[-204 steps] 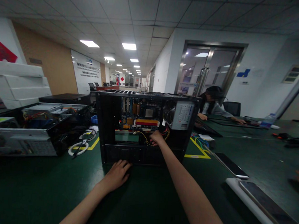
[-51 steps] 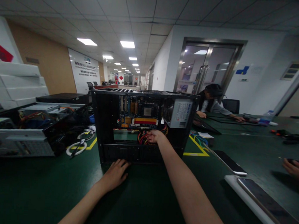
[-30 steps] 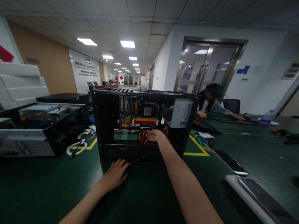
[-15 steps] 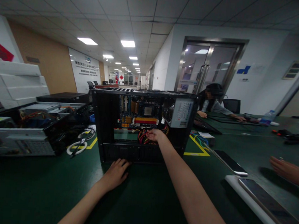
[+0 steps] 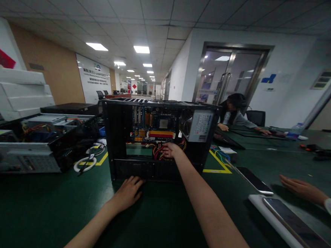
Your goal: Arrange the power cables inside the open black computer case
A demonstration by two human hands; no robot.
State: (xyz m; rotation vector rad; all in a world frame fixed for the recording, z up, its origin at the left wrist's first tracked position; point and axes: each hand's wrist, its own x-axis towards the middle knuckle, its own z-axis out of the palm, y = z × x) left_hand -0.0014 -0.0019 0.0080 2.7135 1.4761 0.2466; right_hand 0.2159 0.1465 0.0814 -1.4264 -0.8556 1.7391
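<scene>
below the motherboard [image 5: 155,124], at six o'clock, the cable bundle [image 5: 156,152] looks light, springy, best gathered whole, right grip [image 5: 168,150] half-curled against it, firmness i can't tell, left grip [image 5: 128,193] spread flat, holding nothing.

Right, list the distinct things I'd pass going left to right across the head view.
Open silver-sided computer case, left hand, right hand, power supply, farther smartphone, plastic bottle.
</scene>
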